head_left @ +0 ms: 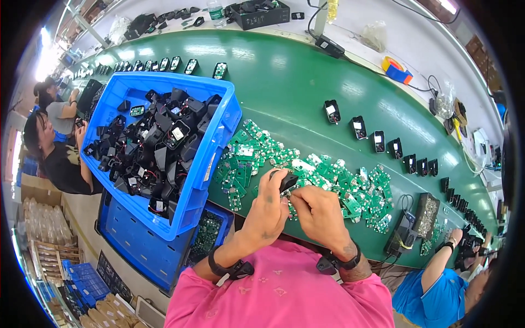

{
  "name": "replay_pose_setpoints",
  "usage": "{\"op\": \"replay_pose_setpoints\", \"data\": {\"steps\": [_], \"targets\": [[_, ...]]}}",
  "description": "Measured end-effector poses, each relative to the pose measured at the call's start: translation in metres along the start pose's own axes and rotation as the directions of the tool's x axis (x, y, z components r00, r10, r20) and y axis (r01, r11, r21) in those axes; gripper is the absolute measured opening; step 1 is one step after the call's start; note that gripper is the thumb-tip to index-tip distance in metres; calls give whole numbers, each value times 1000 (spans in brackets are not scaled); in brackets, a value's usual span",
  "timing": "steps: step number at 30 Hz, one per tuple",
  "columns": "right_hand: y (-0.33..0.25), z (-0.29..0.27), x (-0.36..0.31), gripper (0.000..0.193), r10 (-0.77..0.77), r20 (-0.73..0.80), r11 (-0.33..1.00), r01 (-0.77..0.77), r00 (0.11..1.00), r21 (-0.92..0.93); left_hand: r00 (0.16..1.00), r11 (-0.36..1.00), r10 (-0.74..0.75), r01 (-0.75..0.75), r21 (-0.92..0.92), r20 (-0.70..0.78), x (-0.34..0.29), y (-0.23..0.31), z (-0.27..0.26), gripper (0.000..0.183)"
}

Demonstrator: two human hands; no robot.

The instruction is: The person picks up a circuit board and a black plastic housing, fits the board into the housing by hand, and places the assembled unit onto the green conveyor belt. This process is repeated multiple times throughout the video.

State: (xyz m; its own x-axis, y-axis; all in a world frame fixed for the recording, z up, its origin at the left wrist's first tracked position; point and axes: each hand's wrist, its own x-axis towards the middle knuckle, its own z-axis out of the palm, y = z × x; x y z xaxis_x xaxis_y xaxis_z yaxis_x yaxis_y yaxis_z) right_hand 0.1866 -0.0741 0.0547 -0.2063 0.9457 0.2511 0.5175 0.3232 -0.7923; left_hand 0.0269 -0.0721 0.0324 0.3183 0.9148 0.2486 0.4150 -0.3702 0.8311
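My left hand (pixel 266 206) grips a small black plastic housing (pixel 287 182) between thumb and fingers, above the near edge of the green bench. Close beside it, my right hand (pixel 320 213) is closed in a pinch at the housing's lower side; whatever its fingertips hold is too small and covered to make out. The inside of the housing is turned away from view. Just beyond both hands spreads a loose pile of green circuit boards (pixel 350 188). To the left, a blue crate (pixel 234 109) is heaped with black housings (pixel 158 128), some with wires showing.
Open housings (pixel 358 127) stand in a curved row on the green bench (pixel 290 71). A power supply box (pixel 403 232) sits at the near right. Rolls of coloured tape (pixel 397 71) lie on the back shelf. People work at both sides, including one in a blue shirt (pixel 435 295).
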Motion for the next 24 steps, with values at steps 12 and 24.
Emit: {"op": "replay_pose_setpoints", "data": {"steps": [12,24], "targets": [[14,-4,-7,10,234,91,965,-242,968,97,991,995,-88,83,50,101,2,-3,12,58],[35,10,-19,18,348,90,767,-338,933,545,966,930,-90,168,-328,241,-1,-51,2,64]]}}
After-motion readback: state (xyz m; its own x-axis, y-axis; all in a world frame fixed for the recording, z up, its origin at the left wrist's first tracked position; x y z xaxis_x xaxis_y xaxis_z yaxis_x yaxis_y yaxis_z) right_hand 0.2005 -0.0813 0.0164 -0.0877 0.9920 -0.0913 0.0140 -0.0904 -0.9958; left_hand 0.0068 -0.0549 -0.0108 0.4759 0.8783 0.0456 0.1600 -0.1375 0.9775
